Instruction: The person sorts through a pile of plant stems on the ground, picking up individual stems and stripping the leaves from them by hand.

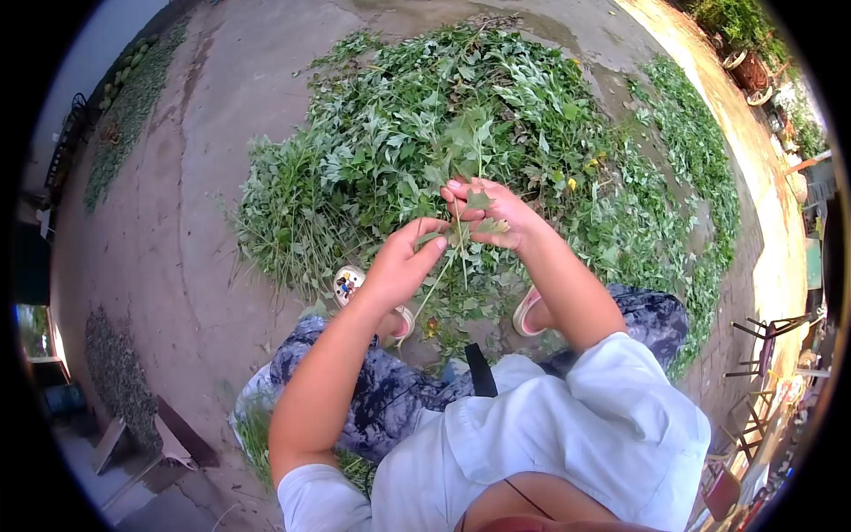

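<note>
Between my hands is a leafy green stem (455, 262), its lobed leaves at the top and its bare lower end slanting down toward my shoes. My left hand (403, 262) pinches it from the left, thumb and fingertips closed by the leaves. From the right, my right hand (501, 217) grips it higher up, with leaves showing in front of the palm. Just beyond my fingers lies a big heap of cut leafy greens (417, 133) on the ground.
Loose greens (683, 133) spread along the right. More plant matter lies in a strip (133, 115) at far left and a dark patch (120, 381) lower left. Chairs (769, 341) stand at the right edge. My pale shoes (525, 312) flank the near edge of the heap.
</note>
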